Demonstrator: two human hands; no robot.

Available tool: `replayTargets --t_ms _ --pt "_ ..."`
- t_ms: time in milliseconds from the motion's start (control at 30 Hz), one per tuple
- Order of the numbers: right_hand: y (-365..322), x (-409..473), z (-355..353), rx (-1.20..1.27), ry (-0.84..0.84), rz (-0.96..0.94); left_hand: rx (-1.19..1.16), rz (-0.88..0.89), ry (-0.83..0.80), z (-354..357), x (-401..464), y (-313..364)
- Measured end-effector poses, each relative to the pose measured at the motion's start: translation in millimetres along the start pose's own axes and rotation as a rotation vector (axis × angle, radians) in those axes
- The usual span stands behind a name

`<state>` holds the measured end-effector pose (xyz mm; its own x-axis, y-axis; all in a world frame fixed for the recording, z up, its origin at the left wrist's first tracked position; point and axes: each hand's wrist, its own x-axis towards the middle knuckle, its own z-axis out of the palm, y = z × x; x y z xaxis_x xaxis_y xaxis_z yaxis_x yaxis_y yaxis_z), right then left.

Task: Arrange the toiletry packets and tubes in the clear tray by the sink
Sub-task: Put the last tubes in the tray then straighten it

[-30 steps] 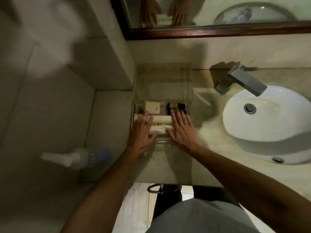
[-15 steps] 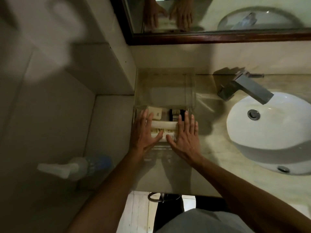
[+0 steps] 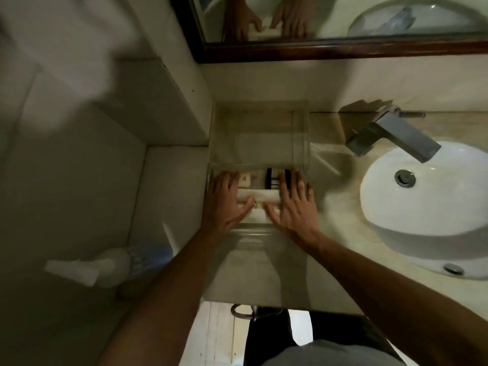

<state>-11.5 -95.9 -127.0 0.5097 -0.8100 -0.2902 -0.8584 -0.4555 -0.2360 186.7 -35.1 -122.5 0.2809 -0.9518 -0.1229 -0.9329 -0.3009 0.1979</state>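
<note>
A clear tray [image 3: 260,130] stands on the counter left of the sink, against the wall. In its near part lie white packets [image 3: 260,195], a small beige box [image 3: 245,178] and little black-capped tubes [image 3: 273,178]. My left hand [image 3: 225,200] lies flat on the left ends of the white packets, fingers spread. On their right ends my right hand [image 3: 293,203] rests flat in the same way. The thumbs nearly meet over a lower packet [image 3: 260,213]. Neither hand grips anything. Parts of the packets are hidden under my palms.
A white round basin [image 3: 427,207] with a grey square faucet [image 3: 393,136] sits to the right. A mirror with a dark wooden frame [image 3: 343,50] hangs above. A spray bottle [image 3: 113,262] stands at lower left, off the counter. The counter's front edge runs below my wrists.
Both hands have slid a little farther into the tray over the packets, and their thumbs have drawn closer together. The camera has shifted slightly.
</note>
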Motion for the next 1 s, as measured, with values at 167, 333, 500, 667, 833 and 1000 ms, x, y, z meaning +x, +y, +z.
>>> replayTargets --t_ms 167,333,500,667,833,1000 --pt "4.1 -7.3 -17.6 0.130 -0.031 0.030 -0.130 -0.136 0.081 -11.1 -25.4 -3.6" --pt "26.1 -42.2 -14.4 0.290 -0.116 -0.039 -0.332 -0.041 0.011 -14.0 -61.1 -12.8" --pt "27.6 -33.7 -10.6 0.325 -0.141 -0.036 -0.203 -0.022 -0.076 -15.4 -56.7 -16.0" --pt "31.0 -32.3 -10.4 0.419 -0.158 -0.044 -0.331 -0.054 -0.042 -11.1 -72.4 -19.0" --pt "29.1 -32.8 -12.5 0.516 -0.121 -0.066 -0.372 -0.041 -0.052 -15.7 -68.3 -16.1" --pt "29.8 -33.7 -12.0 0.526 -0.082 -0.062 -0.360 -0.050 -0.082 -13.3 -67.1 -22.8"
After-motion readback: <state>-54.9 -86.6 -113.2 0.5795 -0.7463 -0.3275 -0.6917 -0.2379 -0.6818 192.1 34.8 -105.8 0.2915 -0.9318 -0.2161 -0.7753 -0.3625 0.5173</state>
